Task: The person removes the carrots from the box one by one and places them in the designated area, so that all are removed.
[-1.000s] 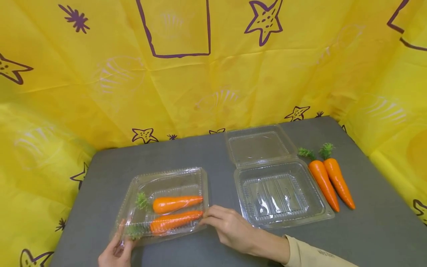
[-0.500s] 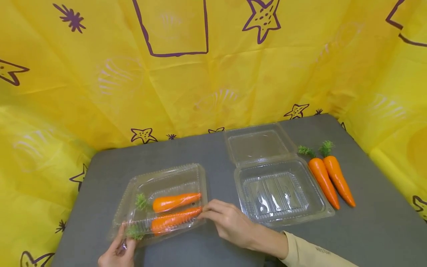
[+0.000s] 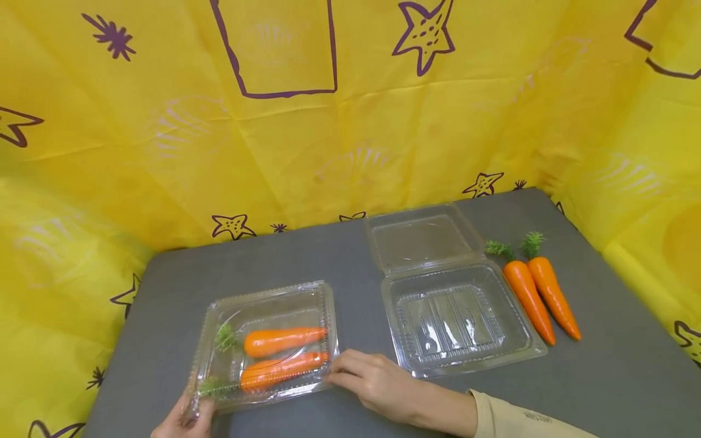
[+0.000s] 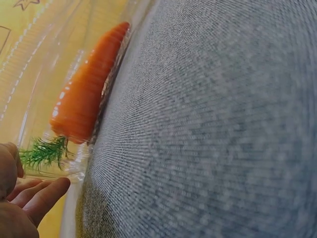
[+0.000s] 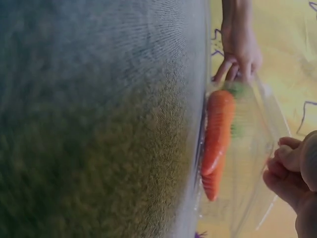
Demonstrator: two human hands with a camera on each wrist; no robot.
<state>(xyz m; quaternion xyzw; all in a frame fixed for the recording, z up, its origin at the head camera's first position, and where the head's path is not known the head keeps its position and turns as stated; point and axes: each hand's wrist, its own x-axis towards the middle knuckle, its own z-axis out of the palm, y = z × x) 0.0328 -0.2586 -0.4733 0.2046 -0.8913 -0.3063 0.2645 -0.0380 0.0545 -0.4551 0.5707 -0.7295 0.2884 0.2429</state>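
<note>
A clear plastic clamshell container (image 3: pixel 263 297) lies on the grey table at the left, its lid over two orange carrots, an upper carrot (image 3: pixel 285 341) and a lower carrot (image 3: pixel 282 371). Their green tops point left. My left hand (image 3: pixel 186 421) pinches the near left corner, thumb above and fingers below; in the left wrist view the fingers (image 4: pixel 47 198) show beside the green top. At the near right corner, my right hand (image 3: pixel 380 386) pinches the plastic edge between thumb and fingers. In the right wrist view that hand (image 5: pixel 292 176) grips the lid's edge.
A second clear container (image 3: pixel 391 316) stands open on the right, its lid (image 3: pixel 421 243) folded back toward the yellow curtain (image 3: pixel 328 140). Beside it lie two more carrots, one (image 3: pixel 528 301) against its rim and another carrot (image 3: pixel 554 298) farther right. The curtain encloses the table's back and sides.
The lid's near edge has come down closer to the base, and the container has shifted slightly left and toward me. Both hands keep their hold on its near corners.
</note>
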